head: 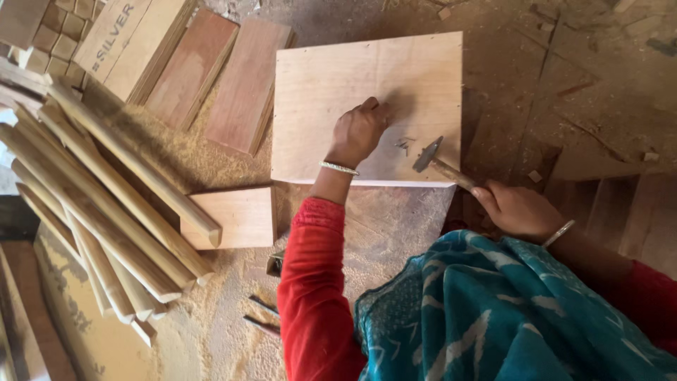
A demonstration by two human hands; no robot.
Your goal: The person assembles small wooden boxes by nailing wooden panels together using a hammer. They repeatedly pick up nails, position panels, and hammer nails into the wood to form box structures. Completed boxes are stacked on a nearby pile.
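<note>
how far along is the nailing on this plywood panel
Early, by the look of it. Done: the plywood panel lies flat in place. In hand: the left hand rests on the panel, the right hand holds the hammer over a few loose nails. Left: no driven nails are clearly visible.

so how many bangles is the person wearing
2: one bangle on the left wrist, above the plywood edge, and one on the right wrist, behind the hand gripping the hammer. Sleeves may hide more.
</note>
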